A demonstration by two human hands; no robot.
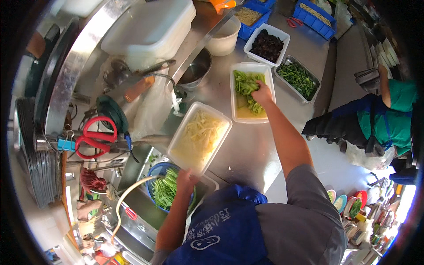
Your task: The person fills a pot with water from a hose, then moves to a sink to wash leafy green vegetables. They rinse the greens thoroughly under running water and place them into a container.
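My right hand [262, 94] is in a white plastic tub [234, 111], its fingers closed on pale green cut vegetables [244, 82] lying in liquid. My left hand [186, 182] grips the near edge of another white plastic tub [227, 127], which holds pale shredded vegetables [200, 135] in liquid and stands tilted in my view beside the sink. Just below that hand, leafy greens [165, 190] fill a blue basket [150, 192] in the sink. Beyond the right hand are a metal tray [318, 89] of dark green vegetables and a white tub [287, 34] of dark, ruffled food.
A metal pot [198, 71] and a white bucket [228, 39] stand behind the tubs. Blue baskets [246, 31] sit farther back. Red-handled scissors [96, 137] hang at the left, above a hose [124, 195] at the sink [132, 232]. A co-worker [381, 116] is at the right.
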